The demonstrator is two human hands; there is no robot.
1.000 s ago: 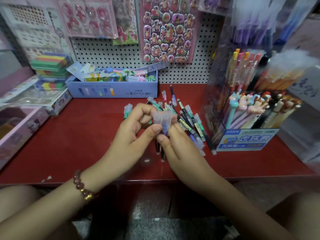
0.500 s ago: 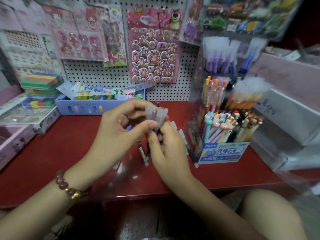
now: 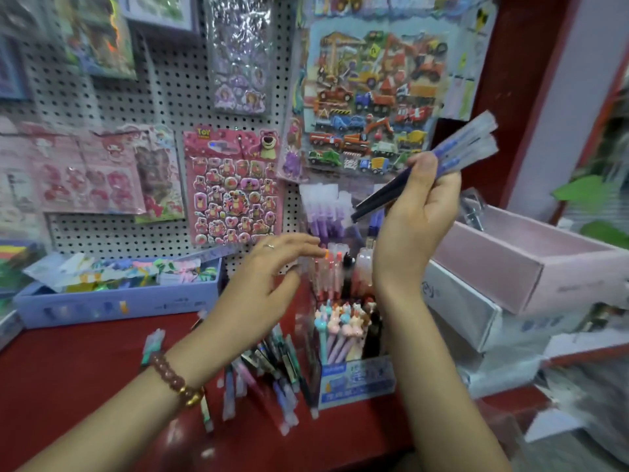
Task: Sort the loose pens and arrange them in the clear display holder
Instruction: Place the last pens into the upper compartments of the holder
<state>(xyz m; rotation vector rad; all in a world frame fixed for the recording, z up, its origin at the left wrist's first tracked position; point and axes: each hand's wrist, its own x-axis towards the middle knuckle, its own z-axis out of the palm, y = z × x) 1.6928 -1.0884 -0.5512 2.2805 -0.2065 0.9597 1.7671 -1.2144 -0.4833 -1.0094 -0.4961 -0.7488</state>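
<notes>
My right hand [image 3: 413, 212] is raised above the clear display holder [image 3: 354, 379] and is shut on a small bunch of blue pens [image 3: 459, 149] with clear caps, which point up to the right. My left hand [image 3: 269, 274] hovers open with spread fingers beside the holder's left side, holding nothing. The tiered holder stands on the red shelf [image 3: 68, 386] and has purple pens [image 3: 326, 212] at the top, pink ones in the middle and animal-topped pens [image 3: 340, 321] at the front. A pile of loose pens [image 3: 269, 373] lies on the shelf to its left.
A blue box [image 3: 112, 301] of small packets stands at the back left. Sticker sheets [image 3: 235, 185] hang on the pegboard behind. A pink box [image 3: 531, 264] rests on white boxes [image 3: 459, 308] to the right of the holder.
My right hand has lifted the bunch of pens up and to the right, away from my left hand. My left hand has let go and opened. The view has tilted upward.
</notes>
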